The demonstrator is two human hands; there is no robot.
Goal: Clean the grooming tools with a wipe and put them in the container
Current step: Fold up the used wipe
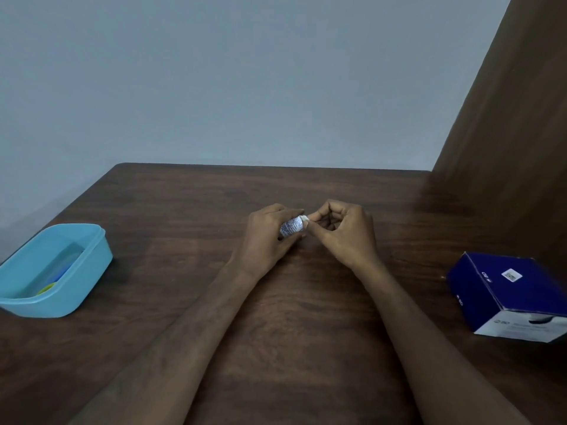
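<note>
Wipe packet (291, 227): small, white, blue print; left hand (270, 237) grips it, right hand (343, 233) pinches its tip.

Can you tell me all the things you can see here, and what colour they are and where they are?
table: one, dark brown wood, under everything.
tub: one, light blue, no lid, on the table at the far left.
things in the tub: a blue one and a yellow-green one show, lying on the bottom; too blurry to say what they are.
box: one, dark blue with a white front, on the table at the right.
packet: one, small, white with blue print, held above the middle of the table.
wall: pale grey-blue, behind the table.
panel: brown wood, upright at the right.
left hand: grip shut on the packet.
right hand: fingertips pinching the packet's white end.
</note>
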